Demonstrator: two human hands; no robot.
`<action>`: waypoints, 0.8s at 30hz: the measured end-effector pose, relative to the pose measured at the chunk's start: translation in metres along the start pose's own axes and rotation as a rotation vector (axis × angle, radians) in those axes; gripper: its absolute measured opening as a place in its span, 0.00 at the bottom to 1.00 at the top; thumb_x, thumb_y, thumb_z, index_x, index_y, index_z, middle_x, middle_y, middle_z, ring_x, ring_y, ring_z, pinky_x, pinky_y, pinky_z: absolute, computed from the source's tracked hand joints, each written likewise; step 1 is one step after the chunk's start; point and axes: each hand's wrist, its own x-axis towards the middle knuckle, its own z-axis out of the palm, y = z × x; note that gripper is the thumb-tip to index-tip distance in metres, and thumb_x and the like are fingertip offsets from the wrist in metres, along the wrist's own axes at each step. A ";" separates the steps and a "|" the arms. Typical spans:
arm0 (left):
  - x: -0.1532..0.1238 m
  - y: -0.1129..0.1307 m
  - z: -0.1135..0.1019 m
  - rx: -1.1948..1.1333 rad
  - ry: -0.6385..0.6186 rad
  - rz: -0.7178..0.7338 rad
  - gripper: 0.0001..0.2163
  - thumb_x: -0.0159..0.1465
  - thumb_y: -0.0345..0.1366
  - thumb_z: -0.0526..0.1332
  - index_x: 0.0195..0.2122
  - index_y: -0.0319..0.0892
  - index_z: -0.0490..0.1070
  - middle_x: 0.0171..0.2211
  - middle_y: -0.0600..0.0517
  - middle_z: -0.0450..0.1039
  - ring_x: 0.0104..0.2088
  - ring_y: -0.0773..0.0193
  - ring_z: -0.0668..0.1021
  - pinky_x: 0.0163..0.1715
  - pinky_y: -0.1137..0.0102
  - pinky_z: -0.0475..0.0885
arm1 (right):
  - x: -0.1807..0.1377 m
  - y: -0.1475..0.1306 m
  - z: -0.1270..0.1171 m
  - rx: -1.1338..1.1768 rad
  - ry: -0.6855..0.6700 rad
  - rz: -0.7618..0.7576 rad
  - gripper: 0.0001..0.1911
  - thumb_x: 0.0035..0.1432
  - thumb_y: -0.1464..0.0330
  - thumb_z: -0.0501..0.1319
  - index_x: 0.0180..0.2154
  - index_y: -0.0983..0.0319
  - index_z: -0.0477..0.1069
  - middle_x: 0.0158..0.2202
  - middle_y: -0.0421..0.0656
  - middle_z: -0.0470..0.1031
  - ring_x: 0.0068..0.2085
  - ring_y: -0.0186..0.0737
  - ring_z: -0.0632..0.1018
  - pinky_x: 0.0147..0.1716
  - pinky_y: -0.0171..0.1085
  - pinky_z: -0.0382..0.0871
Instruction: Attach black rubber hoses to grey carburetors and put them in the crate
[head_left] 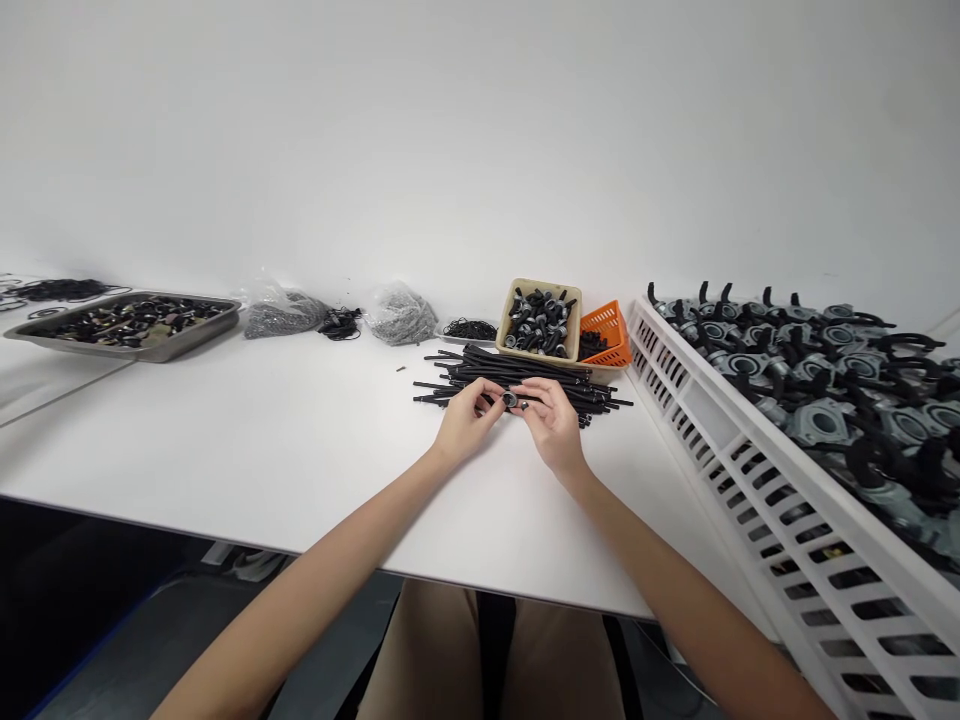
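Observation:
Over the white table, my left hand (469,415) pinches a small round metal part (510,399) with a dark centre. Close beside it, my right hand (553,420) has thumb and fingers closed on a small dark piece (524,405), too small to name. The two hands are nearly touching in front of a pile of thin black rubber tubes (480,365). Just behind that pile, a cream plastic basket (576,335) holds several metal fittings with black ends (540,318).
At right stands a large white slotted crate (720,440) full of metal castings with black hoses (817,425). An orange basket (621,345) sits beside the cream one. Along the wall are clear bags of small parts (403,315) and a metal tray (172,347) of mixed pieces.

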 end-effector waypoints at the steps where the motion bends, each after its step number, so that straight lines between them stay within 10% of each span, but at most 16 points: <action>1: 0.000 -0.001 0.000 -0.007 -0.006 -0.004 0.08 0.63 0.40 0.60 0.39 0.42 0.71 0.35 0.52 0.75 0.28 0.68 0.72 0.26 0.74 0.66 | 0.001 -0.001 0.000 0.011 0.015 0.008 0.15 0.53 0.72 0.59 0.45 0.58 0.66 0.44 0.47 0.76 0.46 0.44 0.79 0.47 0.47 0.76; 12: 0.004 -0.001 0.002 -0.365 -0.016 -0.235 0.17 0.59 0.50 0.63 0.38 0.41 0.66 0.33 0.52 0.72 0.26 0.69 0.74 0.25 0.73 0.72 | 0.010 0.007 -0.014 -0.136 0.240 0.108 0.15 0.51 0.68 0.60 0.43 0.59 0.67 0.47 0.47 0.74 0.31 0.37 0.80 0.32 0.39 0.76; 24: 0.005 -0.001 0.003 -0.481 -0.086 -0.396 0.17 0.56 0.47 0.67 0.37 0.39 0.69 0.32 0.51 0.75 0.26 0.70 0.75 0.24 0.74 0.71 | 0.013 0.010 -0.012 -0.080 0.201 0.127 0.14 0.52 0.63 0.63 0.40 0.60 0.71 0.34 0.43 0.77 0.31 0.39 0.76 0.28 0.37 0.72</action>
